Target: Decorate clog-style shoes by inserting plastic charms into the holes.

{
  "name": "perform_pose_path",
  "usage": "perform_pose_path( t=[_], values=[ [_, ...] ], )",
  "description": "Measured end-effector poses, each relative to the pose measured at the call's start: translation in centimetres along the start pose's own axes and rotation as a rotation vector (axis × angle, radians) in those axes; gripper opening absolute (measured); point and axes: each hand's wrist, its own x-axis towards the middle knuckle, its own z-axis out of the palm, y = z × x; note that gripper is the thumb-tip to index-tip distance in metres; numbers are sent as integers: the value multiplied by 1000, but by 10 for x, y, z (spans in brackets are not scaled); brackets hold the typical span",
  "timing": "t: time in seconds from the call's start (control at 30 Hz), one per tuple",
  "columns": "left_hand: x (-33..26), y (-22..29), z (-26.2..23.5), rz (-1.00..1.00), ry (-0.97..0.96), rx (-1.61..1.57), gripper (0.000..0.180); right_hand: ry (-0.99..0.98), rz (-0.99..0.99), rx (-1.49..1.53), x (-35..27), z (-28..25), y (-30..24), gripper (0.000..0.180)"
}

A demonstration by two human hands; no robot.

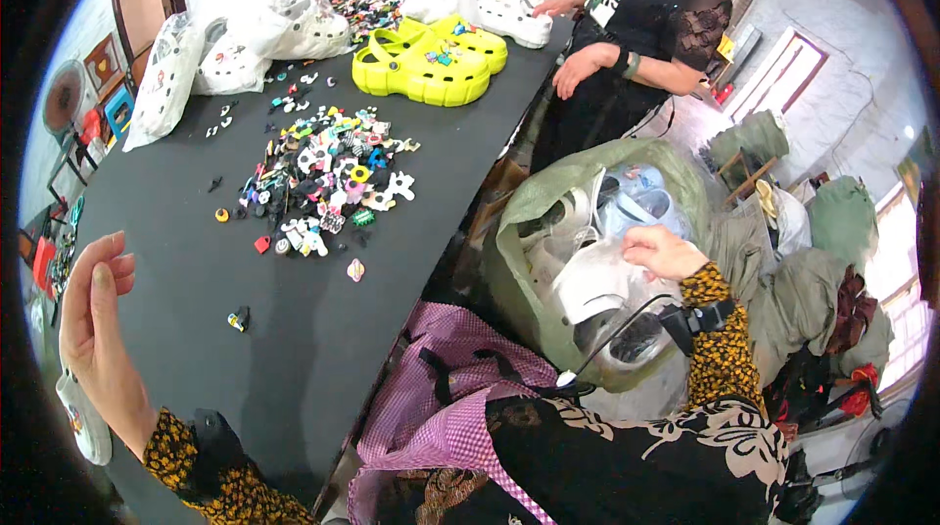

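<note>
The right hand [658,251] is gripping a white clog [592,282] inside the green sack [548,194]; the left hand [96,314] is hovering released beside the counter [196,270].

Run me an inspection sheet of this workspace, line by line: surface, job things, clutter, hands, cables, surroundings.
Surface: black table, mostly bare near the person.
Job things: white clogs in a green sack right of the table.
Clutter: charm pile mid-table; yellow clogs and bagged clogs at the far end.
Hands: left hand open, empty, at the table's left edge; right hand reaches into the sack, grip unclear.
Cables: black cable running from the right wrist.
Surroundings: co-worker at the table's far right; more sacks on the floor.
</note>
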Motion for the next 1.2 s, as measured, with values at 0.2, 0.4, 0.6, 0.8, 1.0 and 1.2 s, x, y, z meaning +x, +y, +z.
perform_pose_path(
  t=[0.2,0.4,0.6,0.8,1.0,1.2],
  values=[
    [1,3,8,11,-7,-28,25,184,-42,150,-34,-43,-1,10],
    [1,1,3,-7,-29,66,24,454,-168,321,-39,-60,-14,6],
    [2,-14,3,-15,-51,55,27,667,-338,399,-41,-72,-31,6],
    [-1,-10,9,-3,-104,12,26,880,-466,562,-34,-86,-36,9],
    [-4,-13,19,14,-148,-25,25,1029,-577,658,-34,-105,-14,8],
    [-7,1,27,-32,-237,-82,21,1164,-660,733,-28,-114,1,9]
  ],
)
